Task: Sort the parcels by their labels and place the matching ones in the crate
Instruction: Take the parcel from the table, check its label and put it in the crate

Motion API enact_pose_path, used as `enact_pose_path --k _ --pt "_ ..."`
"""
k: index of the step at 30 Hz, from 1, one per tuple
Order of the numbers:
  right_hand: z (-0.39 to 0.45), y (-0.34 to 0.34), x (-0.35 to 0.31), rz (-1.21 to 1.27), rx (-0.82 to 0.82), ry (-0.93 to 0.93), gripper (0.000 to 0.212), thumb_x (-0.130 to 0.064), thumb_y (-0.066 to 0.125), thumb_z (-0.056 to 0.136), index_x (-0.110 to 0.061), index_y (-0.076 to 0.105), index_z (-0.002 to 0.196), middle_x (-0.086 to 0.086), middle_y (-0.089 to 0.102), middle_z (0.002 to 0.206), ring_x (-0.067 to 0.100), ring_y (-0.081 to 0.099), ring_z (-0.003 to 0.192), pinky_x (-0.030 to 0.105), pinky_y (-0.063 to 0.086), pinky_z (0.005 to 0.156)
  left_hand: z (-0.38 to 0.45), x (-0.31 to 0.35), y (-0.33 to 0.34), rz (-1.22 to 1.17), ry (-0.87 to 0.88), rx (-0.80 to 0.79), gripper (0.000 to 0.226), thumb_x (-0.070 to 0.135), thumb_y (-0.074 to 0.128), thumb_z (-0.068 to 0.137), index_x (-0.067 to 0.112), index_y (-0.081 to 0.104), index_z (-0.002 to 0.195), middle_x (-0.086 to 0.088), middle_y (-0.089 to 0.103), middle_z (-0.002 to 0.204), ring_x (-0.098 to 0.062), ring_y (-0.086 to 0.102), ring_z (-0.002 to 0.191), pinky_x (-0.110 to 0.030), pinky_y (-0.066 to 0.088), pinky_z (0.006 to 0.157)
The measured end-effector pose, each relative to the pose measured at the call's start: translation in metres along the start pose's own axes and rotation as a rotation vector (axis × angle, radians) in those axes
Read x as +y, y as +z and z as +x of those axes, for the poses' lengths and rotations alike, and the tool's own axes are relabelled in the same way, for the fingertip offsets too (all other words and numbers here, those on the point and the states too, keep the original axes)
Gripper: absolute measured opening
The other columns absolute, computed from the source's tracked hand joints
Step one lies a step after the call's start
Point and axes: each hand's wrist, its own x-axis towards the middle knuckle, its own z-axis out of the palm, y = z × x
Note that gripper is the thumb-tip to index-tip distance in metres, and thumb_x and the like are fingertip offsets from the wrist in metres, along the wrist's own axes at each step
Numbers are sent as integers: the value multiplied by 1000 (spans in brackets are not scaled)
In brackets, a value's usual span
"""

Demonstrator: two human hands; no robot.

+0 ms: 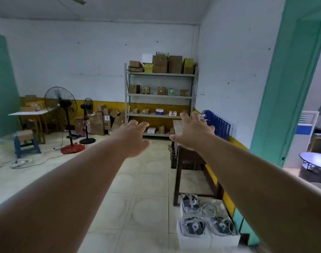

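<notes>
Against the far wall stands a grey metal shelf rack [160, 94] with four levels, loaded with brown cardboard parcels [160, 64] on its top level, biggest ones there plus a white box and yellow-green cartons. Second level: row of five small boxes spaced apart, one green. Third level: small brown boxes toward the left end, a blue-white box [159, 111] and a white-red box [172, 113] toward the right. Bottom level: a white box and a small brown one; the rest is hidden behind the hands. Labels too small to read.

Both bare arms stretched forward, mid-air. Left hand [133, 138] palm down, fingers spread and loosely curled, holding nothing. Right hand [191, 131] palm down, fingers spread wide, holding nothing, overlapping the rack's lower right corner in view; touching nothing that can be seen.

Dark brown wooden table [187, 156] along the right wall, just under the right hand. Dark plastic crate [174, 157] on the floor under the table's far end, mostly hidden. Blue perforated plastic panels [217, 123] lean on the right wall beyond the table. White open boxes of grey headsets and cables [205, 221] on the floor at the table's near end.

Left of the rack: loose pile of cardboard boxes [105, 121] on the floor, two black pedestal fans [62, 106], a white-topped table [31, 112] with boxes, a blue stool [25, 143] with a box on it. Teal door frame [283, 84] at right.
</notes>
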Motion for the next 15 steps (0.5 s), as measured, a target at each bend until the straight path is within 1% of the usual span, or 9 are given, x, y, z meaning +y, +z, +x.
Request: enact_pose_path --k 4,7,10,15 --pt "24 15 9 21 -14 62 98 -71 59 81 -31 10 156 11 10 165 41 26 146 70 26 111 22 0 7 31 3 -73 70 51 47 97 34 13 156 -4 17 164 -32 24 148 -54 35 112" --pt "47 30 5 40 -5 62 96 -70 59 82 -30 11 156 11 13 165 40 26 146 70 23 111 50 -5 18 47 10 -75 69 51 46 98 35 12 156 -3 16 165 -32 23 148 -55 36 112" --pt "74 48 1 25 -17 52 94 -68 60 83 -30 13 155 11 15 164 40 27 146 71 23 110 88 -15 33 55 34 -60 70 52 46 97 34 13 156 -4 19 164 -32 25 148 -55 36 111" --pt "140 76 2 27 -25 112 89 -64 62 84 -27 20 153 13 22 161 39 31 144 69 25 110 163 -33 68 -46 37 -44 70 51 49 97 31 16 156 -5 25 161 -32 30 145 -52 37 110"
